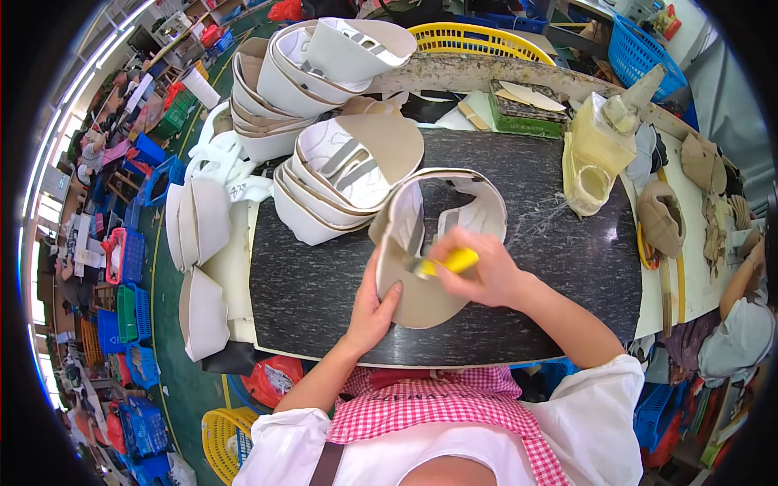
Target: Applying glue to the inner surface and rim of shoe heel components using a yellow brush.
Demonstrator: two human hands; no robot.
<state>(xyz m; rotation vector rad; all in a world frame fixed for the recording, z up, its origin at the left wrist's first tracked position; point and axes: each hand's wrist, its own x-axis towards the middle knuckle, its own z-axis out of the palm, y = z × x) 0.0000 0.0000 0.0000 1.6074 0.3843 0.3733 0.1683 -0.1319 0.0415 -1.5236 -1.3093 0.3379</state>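
Okay, so on my feed the left hand (373,312) pinches a beige-and-white shoe upper (429,304) by its edge, thumb in front, other fingers mostly hidden, over the black speckled surface (559,267). My right hand (486,271) has its fingers curled tight around a yellow-handled brush (459,260), blurry bristles at the upper's beige side. Just past that: stacked uppers (324,206), then a yellowish container (600,146) off right. Way back, a yellow basket (482,40).

Workshop interior: green floor (180,348) left of the counter (543,340), whose top is speckled black; bright strip lights (116,46) along the upper left; windows (50,205) at far left; blue crates (146,425) at lower left; grey sheeting (737,105) at upper right.
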